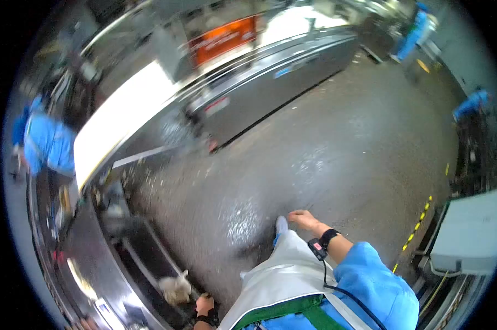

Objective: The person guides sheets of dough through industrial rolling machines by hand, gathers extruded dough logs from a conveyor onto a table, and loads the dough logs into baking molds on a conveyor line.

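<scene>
My left hand (205,303) hangs low beside the metal bench, with a dark band at its wrist. Its fingers look curled closed; what they hold, if anything, is hidden. Just left of it is a crumpled, off-white bundle (176,289), blurred; I cannot tell whether the hand touches it. My right hand (304,219) reaches forward over the floor, its fingers loosely extended and holding nothing. A black strap with a small device (317,248) and a cable sits on that wrist. A white apron (287,269) covers my front, and one shoe (281,224) shows below.
Wet grey floor (336,159) stretches ahead. A long metal counter (281,82) runs along the far side, below an orange sign (223,41). People in blue work at left (48,137) and far right (413,33). A pale box-shaped unit (468,234) stands right, near yellow-black floor tape (417,223).
</scene>
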{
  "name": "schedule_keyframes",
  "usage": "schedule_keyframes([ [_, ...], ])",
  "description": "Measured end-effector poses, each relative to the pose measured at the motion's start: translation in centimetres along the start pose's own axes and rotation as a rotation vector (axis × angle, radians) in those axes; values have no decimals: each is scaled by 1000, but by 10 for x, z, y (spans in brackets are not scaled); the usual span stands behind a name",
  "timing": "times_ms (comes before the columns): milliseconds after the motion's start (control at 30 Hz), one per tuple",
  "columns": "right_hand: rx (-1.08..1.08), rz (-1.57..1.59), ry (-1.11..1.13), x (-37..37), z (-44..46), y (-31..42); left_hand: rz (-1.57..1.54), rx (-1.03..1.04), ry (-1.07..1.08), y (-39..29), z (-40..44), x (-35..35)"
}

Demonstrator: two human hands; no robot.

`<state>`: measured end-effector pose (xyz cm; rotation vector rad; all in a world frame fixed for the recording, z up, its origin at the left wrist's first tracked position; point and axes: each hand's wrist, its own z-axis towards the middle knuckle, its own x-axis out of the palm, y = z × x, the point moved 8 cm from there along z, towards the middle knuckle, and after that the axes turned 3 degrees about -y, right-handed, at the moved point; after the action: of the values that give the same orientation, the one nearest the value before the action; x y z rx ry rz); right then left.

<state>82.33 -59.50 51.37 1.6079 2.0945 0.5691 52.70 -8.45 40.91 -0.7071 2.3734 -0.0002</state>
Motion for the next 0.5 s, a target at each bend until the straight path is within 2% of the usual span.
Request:
schedule_keyframes([
  [33, 8, 44, -20, -10, -5, 4, 71, -49, 60, -1, 11, -8],
  [100, -16, 137, -34, -69, 29, 22, 202, -166, 129, -78, 65, -22],
  [167, -142, 76, -47, -113, 70, 57, 437, 309, 24, -225, 128, -74],
  [200, -267, 7, -58, -125, 88, 75, 128, -36, -156, -278, 137, -110],
  [267, -299, 14, -78, -156, 115, 104, -269, 433, -379, -452, 121, -193],
  [300, -338, 6, -95, -171, 88, 98, -347, 571, -375, -505, 93, -196],
  [333, -289, 19, -136, -192, 86, 120, -419, 679, -365, -561, 99, -217],
  [367, -284, 28, -148, -213, 99, 125, -413, 689, -353, -609, 100, -235],
  [433, -365, 41, -315, -276, 116, 128, -338, 802, -180, -704, 97, -253],
  [500, -289, 112, -428, -337, 89, 119, -232, 837, -123, -760, 136, -256],
])
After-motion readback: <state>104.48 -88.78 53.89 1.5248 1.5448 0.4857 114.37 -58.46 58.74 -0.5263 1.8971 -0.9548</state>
